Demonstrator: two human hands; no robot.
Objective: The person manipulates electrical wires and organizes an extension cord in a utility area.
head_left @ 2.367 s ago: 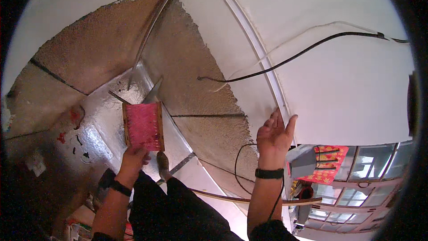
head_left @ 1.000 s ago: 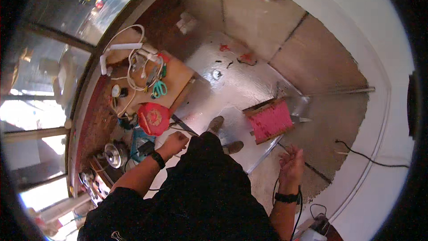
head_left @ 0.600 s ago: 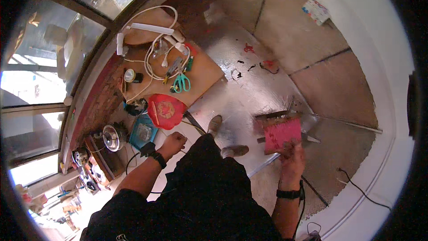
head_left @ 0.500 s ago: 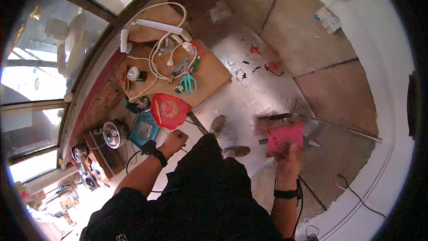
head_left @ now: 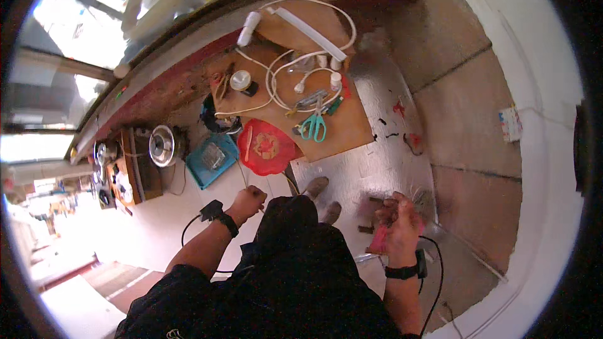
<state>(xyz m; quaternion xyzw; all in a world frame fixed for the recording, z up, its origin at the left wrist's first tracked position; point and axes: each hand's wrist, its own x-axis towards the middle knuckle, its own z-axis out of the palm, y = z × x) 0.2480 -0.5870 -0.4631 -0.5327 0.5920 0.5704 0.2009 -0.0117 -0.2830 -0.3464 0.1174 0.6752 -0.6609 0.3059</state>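
A silver foil sheet (head_left: 402, 169) covers the floor ahead of me, along a brown-tiled wall (head_left: 468, 129); upon it, reaching in from the window side, lies a tan board (head_left: 344, 132) scattered with white cables, a long white bar (head_left: 311, 33) and small tools; just beside the board, nearer me, is a red scalloped tray (head_left: 284, 149), and next to that a blue tray (head_left: 198, 177); the pink-faced piece (head_left: 379, 238) is low on my right, mostly hidden behind my right hand (head_left: 401, 218), with a brown edge showing below; that hand is half curled, its fingers bent and partly apart, and I cannot tell whether it touches the piece or only hangs above it; my left hand (head_left: 247, 203) is drawn narrow, its fingers curled in near my knee, well apart from the right, and I cannot tell whether anything thin is inside; smallest, the teal-handled scissors (head_left: 315, 127) lie at the board's near side; I judge the step to be a pause with no sure grip; next, handling the piece would call for a clear view of its edge and wider right fingers
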